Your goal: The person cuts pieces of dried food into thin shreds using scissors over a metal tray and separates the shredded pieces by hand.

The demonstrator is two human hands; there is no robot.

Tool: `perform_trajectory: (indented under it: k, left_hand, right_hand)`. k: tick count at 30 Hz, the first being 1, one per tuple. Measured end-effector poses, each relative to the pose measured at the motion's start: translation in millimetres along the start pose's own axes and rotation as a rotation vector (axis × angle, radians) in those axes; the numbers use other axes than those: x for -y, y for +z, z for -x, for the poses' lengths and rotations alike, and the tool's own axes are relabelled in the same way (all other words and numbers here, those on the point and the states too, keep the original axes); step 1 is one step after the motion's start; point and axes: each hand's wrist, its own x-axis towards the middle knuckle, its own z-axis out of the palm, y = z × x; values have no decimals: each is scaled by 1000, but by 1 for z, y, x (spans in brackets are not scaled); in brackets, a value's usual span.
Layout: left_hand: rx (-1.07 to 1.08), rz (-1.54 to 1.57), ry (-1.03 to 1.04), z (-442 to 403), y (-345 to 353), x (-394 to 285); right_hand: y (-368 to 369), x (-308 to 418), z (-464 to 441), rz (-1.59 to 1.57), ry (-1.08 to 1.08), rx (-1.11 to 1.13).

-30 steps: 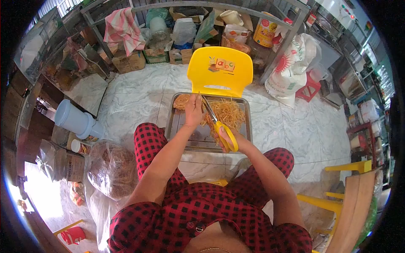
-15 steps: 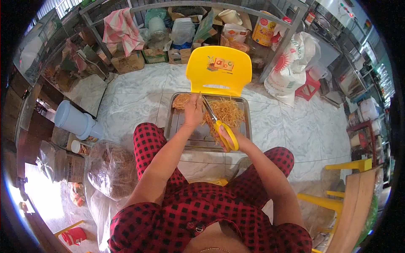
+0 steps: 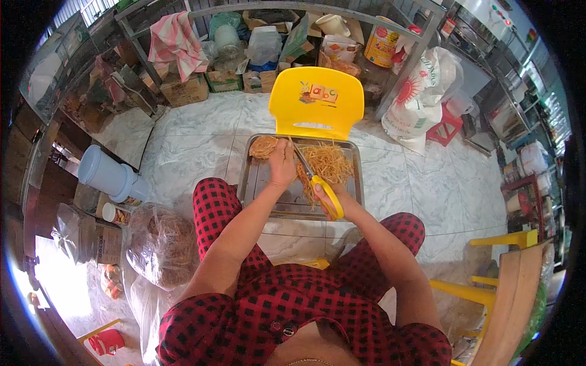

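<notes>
The metal tray (image 3: 259,175) contains a loose pile of yellowish-brown strips (image 3: 334,163) on its right side and a round brown stack (image 3: 264,147) in its far left corner. Above it, the right hand (image 3: 343,199) grips the yellow-handled scissors (image 3: 315,179), blades directed toward the left hand (image 3: 281,165), which is drawn together beside the pile; whether it pinches a piece cannot be determined. Left of the tray, a clear plastic bag (image 3: 143,259) contains a brown mass, nature indistinct.

This looks like a home storeroom: marbled floor tiles (image 3: 189,146), cardboard boxes (image 3: 186,90) beneath a metal frame (image 3: 293,5), plastic buckets (image 3: 97,166), a printed sack (image 3: 417,100).
</notes>
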Motion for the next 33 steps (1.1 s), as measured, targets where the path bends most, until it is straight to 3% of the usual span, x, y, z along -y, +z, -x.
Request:
perform_trajectory:
  k: [9,11,14,17,21,23,26,30,33]
  left_hand:
    - [-70,124,-35,2,4,2]
    - [43,267,-295,0,-5,-20]
    - [95,94,-104,-2,-3,8]
    - [60,112,-74,0,-2,5]
    - [60,159,-61,7,8,15]
    - [165,186,-255,7,5,11]
    - [95,167,-121,7,8,13]
    - [43,97,-39,8,8,11]
    - [91,118,-134,6,7,11]
  right_hand:
    - [-4,0,1,51,-25,-49]
    - [-6,4,1,137,8,-37]
    - [-6,-2,-2,246,-132,-56]
    - [-5,-24,-15,478,-200,-156]
    - [-6,-15,-12,447,-201,-137]
    - [-5,-8,-7,267,-135,-75]
    - [-2,2,0,156,26,-63]
    - [-4,-5,-5,167,13,-60]
    - [-2,-9,-8,269,-176,-140]
